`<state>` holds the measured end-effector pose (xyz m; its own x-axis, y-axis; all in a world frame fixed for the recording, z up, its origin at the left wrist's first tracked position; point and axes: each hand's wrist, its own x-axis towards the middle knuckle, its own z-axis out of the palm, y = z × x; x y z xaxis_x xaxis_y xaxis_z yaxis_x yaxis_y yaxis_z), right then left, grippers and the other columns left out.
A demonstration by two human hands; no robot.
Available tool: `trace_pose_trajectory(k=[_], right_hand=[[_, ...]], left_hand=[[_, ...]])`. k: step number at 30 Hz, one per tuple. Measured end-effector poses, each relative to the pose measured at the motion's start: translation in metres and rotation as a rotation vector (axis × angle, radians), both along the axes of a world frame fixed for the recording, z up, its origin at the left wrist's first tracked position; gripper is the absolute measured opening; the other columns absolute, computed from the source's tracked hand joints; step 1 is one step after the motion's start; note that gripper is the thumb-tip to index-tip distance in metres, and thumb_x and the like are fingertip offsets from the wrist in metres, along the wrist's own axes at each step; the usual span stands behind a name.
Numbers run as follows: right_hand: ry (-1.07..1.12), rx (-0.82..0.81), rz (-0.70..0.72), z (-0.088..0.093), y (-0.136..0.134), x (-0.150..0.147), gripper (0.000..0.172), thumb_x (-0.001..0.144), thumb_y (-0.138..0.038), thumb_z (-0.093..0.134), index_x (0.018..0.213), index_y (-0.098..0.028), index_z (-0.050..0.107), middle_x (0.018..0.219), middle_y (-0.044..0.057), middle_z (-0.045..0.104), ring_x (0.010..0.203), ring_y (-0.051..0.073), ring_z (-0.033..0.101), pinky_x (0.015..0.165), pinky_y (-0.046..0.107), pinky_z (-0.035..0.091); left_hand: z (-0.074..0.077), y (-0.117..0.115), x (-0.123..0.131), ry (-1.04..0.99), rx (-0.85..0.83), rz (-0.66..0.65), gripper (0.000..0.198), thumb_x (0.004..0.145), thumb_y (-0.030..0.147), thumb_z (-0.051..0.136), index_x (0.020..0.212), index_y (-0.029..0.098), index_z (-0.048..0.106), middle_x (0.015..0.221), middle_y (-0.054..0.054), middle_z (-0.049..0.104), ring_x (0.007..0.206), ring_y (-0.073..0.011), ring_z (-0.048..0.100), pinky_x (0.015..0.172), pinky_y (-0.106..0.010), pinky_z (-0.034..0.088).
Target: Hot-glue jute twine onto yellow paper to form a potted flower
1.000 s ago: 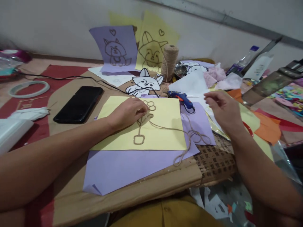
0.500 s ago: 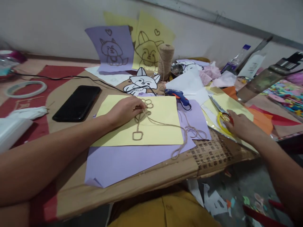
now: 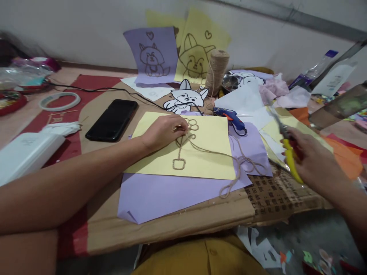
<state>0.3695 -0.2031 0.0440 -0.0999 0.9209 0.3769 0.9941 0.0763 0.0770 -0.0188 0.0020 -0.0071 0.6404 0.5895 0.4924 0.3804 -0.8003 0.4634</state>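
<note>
Scissors (image 3: 291, 162) w/ yellow handles & grey metal blades, blurred, so can't tell if blades are apart. They're at the right side of the work area, R hand (image 3: 314, 154) grip closed round the handles. L hand (image 3: 166, 131) rests on a pale yellow sheet (image 3: 212, 168), grip pinched on brown twine (image 3: 206, 150). Sheet carries a twine outline (image 3: 179, 152): petal loops up top, stem, small squarish loop below; part hidden by fingers.

Tabletop (image 3: 120, 229) is covered w/ brown cardboard, red band at left, printed characters nr the right front edge. Purple paper (image 3: 160, 194) lies under the yellow sheet, one corner folded. Blue glue gun (image 3: 233, 118) just past the sheet's far right corner; black phone (image 3: 112, 120) to its left, tape roll (image 3: 61, 108) further left. Twine spool (image 3: 218, 68) stands upright nr the pale wall (image 3: 86, 30), beside two propped fox pics, purple & yellow. Paper scraps (image 3: 265, 248) on floor, bottom right.

Scissors' blades point away from the person & a bit left; long axis diagonal, handles nr the person. Sheet's long axis runs L-R; twine trails right into loose loops over the purple paper.
</note>
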Motion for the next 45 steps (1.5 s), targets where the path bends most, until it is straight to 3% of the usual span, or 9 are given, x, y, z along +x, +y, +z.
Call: trace_pose_trajectory(k=[4,8,20,45], right_hand=[[0.023,-0.143,0.22,0.0,0.034,-0.05,0.061,0.085,-0.024,0.061,0.145,-0.026,0.048,0.107,0.012,0.065,0.086,0.025,0.064,0.076,0.037,0.053],[-0.124,-0.159,0.242,-0.007,0.057,-0.073,0.051,0.087,-0.03,0.058,0.137,-0.022,0.057,0.109,0.011,0.069,0.09,0.026,0.064,0.062,0.032,0.042],[-0.268,-0.181,0.312,-0.016,0.081,-0.077,0.045,0.089,-0.033,0.057,0.133,-0.022,0.057,0.105,0.011,0.068,0.089,0.025,0.06,0.056,0.031,0.027],[-0.338,-0.321,0.334,-0.014,0.086,-0.097,0.045,0.093,-0.023,0.056,0.138,-0.015,0.052,0.101,0.01,0.067,0.088,0.024,0.064,0.058,0.031,0.028]], left_hand=[[0.0,-0.002,-0.001,-0.006,0.008,0.045,0.008,0.087,0.025,0.068,0.086,0.018,0.073,0.093,-0.004,0.076,0.086,-0.018,0.071,0.082,-0.029,0.054],[0.001,-0.004,-0.002,-0.016,-0.005,0.093,0.008,0.086,0.024,0.069,0.087,0.018,0.073,0.091,-0.005,0.076,0.083,-0.0176,0.07,0.079,-0.029,0.054],[0.003,-0.007,-0.002,-0.003,-0.018,0.112,0.006,0.085,0.018,0.068,0.087,0.019,0.074,0.091,-0.003,0.077,0.085,-0.017,0.071,0.082,-0.028,0.055],[0.004,-0.006,0.001,-0.017,0.002,0.105,0.008,0.082,0.011,0.071,0.085,0.017,0.075,0.087,-0.001,0.076,0.082,-0.0145,0.071,0.08,-0.023,0.054]])
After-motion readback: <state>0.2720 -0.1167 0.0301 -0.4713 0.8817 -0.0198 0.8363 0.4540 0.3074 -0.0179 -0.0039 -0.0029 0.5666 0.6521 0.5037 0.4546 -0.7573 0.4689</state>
